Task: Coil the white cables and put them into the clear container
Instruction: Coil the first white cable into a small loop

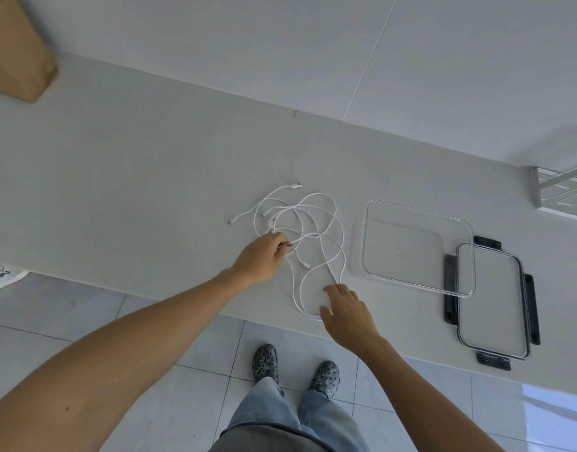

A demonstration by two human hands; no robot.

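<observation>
Left hand (pixel 264 259) pinches a strand of the tangled white cables (pixel 308 223) mid-counter (pixel 134 190); right hand (pixel 346 309), fingers relaxed, touches their near loop. At three o'clock sits the clear container (pixel 466 256), overlapping its lid (pixel 496 305).

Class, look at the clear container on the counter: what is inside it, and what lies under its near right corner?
Nothing shows inside the clear container; the white cables lie loose beside it. Its corner overlaps the lid, whose covered corner shows through the clear plastic.
</observation>
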